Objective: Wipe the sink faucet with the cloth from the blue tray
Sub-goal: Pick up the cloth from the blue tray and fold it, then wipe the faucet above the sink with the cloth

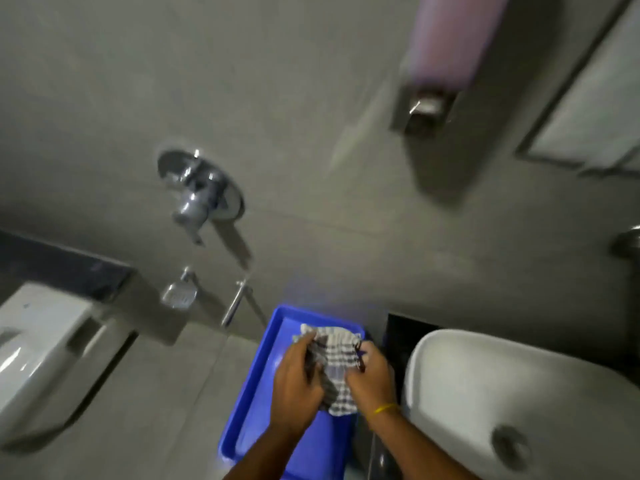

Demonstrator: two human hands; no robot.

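A white cloth with dark checks (335, 358) is held over the blue tray (258, 389) at the bottom middle of the head view. My left hand (298, 379) grips its left side and my right hand (372, 375), with a yellow band at the wrist, grips its right side. The white sink basin (519, 386) lies to the right of the tray, with its drain (510, 445) showing. At the right edge a round metal piece (628, 244) sticks out of the wall above the basin; I cannot tell whether it is the faucet. The picture is blurred.
A chrome shower valve (199, 195) is on the grey wall, with a soap dish (180, 294) and a thin spout (235, 303) below it. A toilet (38, 344) is at the left. A pink soap dispenser (446, 46) and a mirror frame (588, 98) hang at the upper right.
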